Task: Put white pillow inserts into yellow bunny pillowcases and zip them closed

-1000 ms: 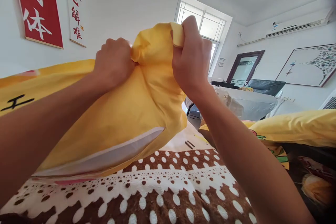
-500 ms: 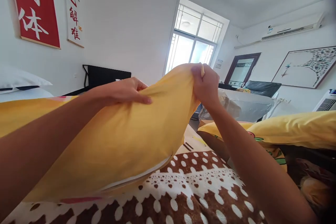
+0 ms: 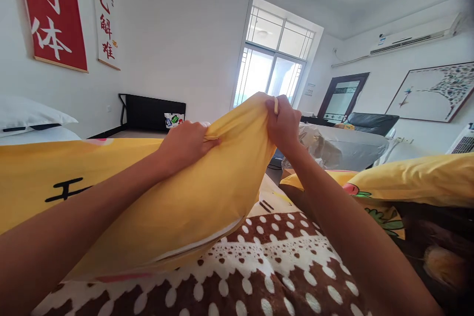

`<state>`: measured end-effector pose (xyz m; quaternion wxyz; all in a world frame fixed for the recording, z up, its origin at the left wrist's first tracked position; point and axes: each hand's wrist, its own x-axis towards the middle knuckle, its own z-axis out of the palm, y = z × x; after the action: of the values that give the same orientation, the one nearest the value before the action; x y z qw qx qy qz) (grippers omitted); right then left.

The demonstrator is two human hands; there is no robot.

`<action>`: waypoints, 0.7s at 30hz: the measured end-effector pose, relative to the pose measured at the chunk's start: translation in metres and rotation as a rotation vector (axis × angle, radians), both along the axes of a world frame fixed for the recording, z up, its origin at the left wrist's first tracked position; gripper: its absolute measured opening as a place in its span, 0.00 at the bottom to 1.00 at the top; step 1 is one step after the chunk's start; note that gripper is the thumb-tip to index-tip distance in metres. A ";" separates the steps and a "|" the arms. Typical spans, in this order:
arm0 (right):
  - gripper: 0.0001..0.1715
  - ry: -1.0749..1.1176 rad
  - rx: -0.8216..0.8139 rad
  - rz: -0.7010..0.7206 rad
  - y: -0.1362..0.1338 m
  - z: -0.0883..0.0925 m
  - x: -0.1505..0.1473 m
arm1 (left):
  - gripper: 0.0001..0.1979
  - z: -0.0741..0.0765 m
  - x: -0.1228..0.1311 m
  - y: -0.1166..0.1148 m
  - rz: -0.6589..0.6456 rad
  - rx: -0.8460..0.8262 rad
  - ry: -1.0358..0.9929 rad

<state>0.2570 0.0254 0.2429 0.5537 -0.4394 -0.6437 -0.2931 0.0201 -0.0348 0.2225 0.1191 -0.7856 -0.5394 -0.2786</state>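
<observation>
A large yellow cloth bedding cover (image 3: 207,192) stretches across the view, raised to a peak at its far corner. Along its lower edge runs a pale slit that looks like a zip opening, and black lettering shows on its left part. My right hand (image 3: 283,121) is closed around the raised corner; a short pale strip of cloth sticks out by the thumb. My left hand (image 3: 185,143) pinches a fold of the same cover a little lower and to the left. What lies inside the cover is hidden.
Beneath the cover lies a brown and white spotted blanket (image 3: 274,256). More yellow printed bedding (image 3: 414,177) rests at the right. A white pillow (image 3: 33,111) is at the far left. Behind stand a black bed frame (image 3: 148,111) and plastic-covered furniture (image 3: 344,143).
My left hand has gone from lying on the cloth with fingers apart to pinching a fold. My right hand has shifted slightly left and down with the corner. More lettering shows at left.
</observation>
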 end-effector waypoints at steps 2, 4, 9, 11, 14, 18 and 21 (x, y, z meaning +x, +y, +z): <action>0.13 0.031 0.012 -0.013 0.003 -0.006 0.005 | 0.24 -0.001 -0.008 -0.002 -0.078 -0.063 -0.051; 0.14 0.073 0.014 -0.028 0.006 -0.011 0.008 | 0.21 0.001 -0.020 -0.006 -0.142 -0.177 -0.070; 0.15 0.111 -0.014 -0.006 0.011 -0.016 0.002 | 0.12 -0.001 -0.034 -0.020 -0.037 -0.258 0.044; 0.15 0.121 0.001 0.010 0.009 -0.015 -0.004 | 0.08 -0.007 -0.028 -0.024 0.033 -0.163 0.145; 0.15 0.115 0.039 0.006 0.002 -0.012 -0.012 | 0.04 -0.016 -0.015 -0.025 0.089 -0.083 0.279; 0.15 0.076 0.083 -0.005 -0.009 -0.009 -0.014 | 0.06 -0.020 -0.009 -0.021 0.124 -0.181 0.313; 0.14 0.070 0.092 -0.025 -0.010 -0.009 -0.010 | 0.07 -0.015 -0.009 -0.020 0.169 -0.130 0.373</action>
<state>0.2466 0.0149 0.2343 0.5917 -0.4314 -0.6044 -0.3139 0.0112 -0.0549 0.2078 0.1888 -0.7814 -0.5890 -0.0821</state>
